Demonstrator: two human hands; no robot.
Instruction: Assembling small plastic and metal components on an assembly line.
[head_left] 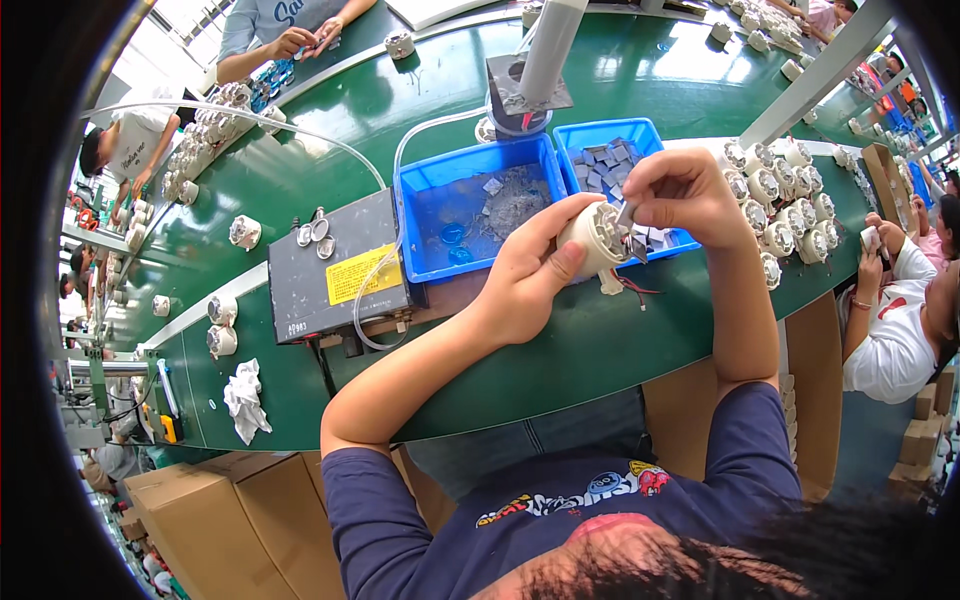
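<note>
Gripping a white round housing (597, 236), left hand (527, 272) fingers wrapped; right hand (683, 192) fingers pinching a small grey piece (627, 213) atop

Surface: green curved workbench (560, 350).
Bins: two blue trays (470, 210), side by side.
Left: grey box (335, 270), crumpled white rag (245, 400).
Right: cluster of white round housings (790, 205).

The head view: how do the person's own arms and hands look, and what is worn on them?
Both forearms are bare and enter from the lower edge. The left hand and the right hand wear no gloves, and no rings or watch can be seen. Dark navy sleeves are pushed up to about the elbows; they belong to a navy shirt with a colourful cartoon print on the chest.
</note>
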